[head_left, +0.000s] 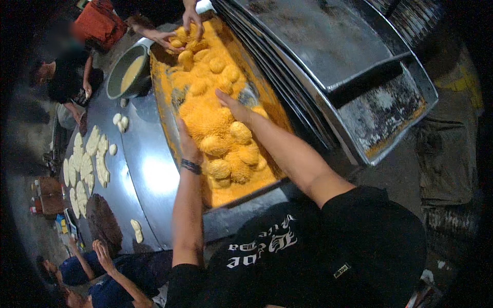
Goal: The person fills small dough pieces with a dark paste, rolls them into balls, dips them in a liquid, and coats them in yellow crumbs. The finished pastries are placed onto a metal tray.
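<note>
A long metal tray (244,192) holds bright orange crumbs (200,114) and several round, crumb-coated dough pieces (215,145). My left hand (189,145) lies along the tray's left side against the crumb heap, fingers stretched out, a dark band on its wrist. Across the heap, my right hand (234,109) reaches in from the right with the thumb apart; its other fingers are partly hidden. Between both palms is a mound of crumbs. Coated pieces lie nearer to me, below my hands, and others lie beyond them.
At the tray's far end, another person's hands (191,23) handle coated pieces. A bowl of yellow liquid (132,74) stands left of the tray. Pale dough pieces (84,159) lie on the metal table (149,169). Stacked metal trays (328,46) stand at right. More people sit at left.
</note>
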`<action>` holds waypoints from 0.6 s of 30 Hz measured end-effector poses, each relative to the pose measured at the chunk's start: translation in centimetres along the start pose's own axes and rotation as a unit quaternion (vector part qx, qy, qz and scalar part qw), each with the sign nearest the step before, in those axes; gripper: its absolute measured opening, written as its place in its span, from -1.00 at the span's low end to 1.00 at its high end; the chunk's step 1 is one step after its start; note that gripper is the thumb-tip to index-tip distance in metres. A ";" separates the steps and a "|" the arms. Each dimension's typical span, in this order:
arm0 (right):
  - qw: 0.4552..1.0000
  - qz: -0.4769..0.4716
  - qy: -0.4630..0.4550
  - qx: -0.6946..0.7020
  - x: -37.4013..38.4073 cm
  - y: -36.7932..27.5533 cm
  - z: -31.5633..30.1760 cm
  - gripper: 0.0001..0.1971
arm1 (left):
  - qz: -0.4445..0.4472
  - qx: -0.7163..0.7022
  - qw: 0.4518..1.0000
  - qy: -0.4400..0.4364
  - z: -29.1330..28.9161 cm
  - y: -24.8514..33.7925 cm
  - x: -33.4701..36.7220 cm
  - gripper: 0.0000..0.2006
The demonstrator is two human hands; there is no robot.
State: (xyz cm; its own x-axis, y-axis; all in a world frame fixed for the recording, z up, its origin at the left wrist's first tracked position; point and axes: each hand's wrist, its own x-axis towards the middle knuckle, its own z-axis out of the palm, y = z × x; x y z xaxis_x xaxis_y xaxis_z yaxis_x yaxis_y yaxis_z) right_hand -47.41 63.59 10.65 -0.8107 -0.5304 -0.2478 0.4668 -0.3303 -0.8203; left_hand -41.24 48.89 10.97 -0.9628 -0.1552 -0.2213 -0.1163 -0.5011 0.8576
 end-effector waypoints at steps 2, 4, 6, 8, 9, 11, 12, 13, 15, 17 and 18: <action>0.981 0.039 -0.022 -0.188 -1.2 -2.4 1.2 -0.12 | 0.017 0.090 0.995 0.032 -1.5 1.4 -0.7 -0.39; 0.939 -0.091 0.070 -0.323 -1.3 -2.7 1.8 -0.21 | 0.017 0.109 0.994 0.009 -0.9 2.4 -1.5 -0.37; 0.917 -0.183 0.074 -0.347 -2.2 -3.2 4.5 -0.31 | 0.006 0.059 0.996 -0.062 0.4 3.7 -2.2 -0.35; 0.920 -0.260 -0.025 -0.292 -3.7 -2.2 8.9 -0.39 | 0.037 0.050 0.997 0.042 -3.8 2.2 0.4 -0.32; 0.905 -0.312 -0.082 -0.277 -3.2 -1.0 10.4 -0.41 | 0.059 -0.028 0.997 -0.029 -5.5 1.5 1.5 -0.31; 0.808 -0.477 0.004 -0.347 -1.3 0.7 11.0 -0.46 | 0.064 -0.122 0.986 -0.091 -4.3 2.1 1.6 -0.29; 0.738 -0.549 0.062 -0.387 -0.2 1.3 9.8 -0.48 | 0.043 -0.138 0.985 -0.091 -0.5 4.4 -0.2 -0.28; 0.707 -0.481 0.083 -0.512 2.3 1.2 6.7 -0.49 | 0.019 -0.154 0.983 -0.097 3.2 6.8 -2.2 -0.27; 0.825 -0.295 0.258 -0.407 2.9 1.3 6.2 -0.52 | 0.107 -0.069 0.988 -0.092 4.9 8.2 -3.6 -0.25; 0.941 -0.141 0.225 -0.210 3.4 0.5 6.3 -0.44 | 0.318 0.103 0.939 -0.080 4.5 6.4 -2.8 -0.23; 0.967 -0.165 0.193 -0.019 3.9 0.4 8.4 -0.40 | 0.289 0.096 0.947 -0.100 2.7 3.4 -1.8 -0.26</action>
State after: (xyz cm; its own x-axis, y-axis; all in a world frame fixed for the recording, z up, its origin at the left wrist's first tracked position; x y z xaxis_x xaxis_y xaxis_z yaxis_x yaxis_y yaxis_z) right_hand -47.42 54.78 13.70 -0.9882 -0.0673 -0.1373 0.1528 -0.3980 -0.9045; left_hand -40.57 49.75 15.49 -0.9041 -0.1820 0.3866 0.4202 -0.2151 0.8815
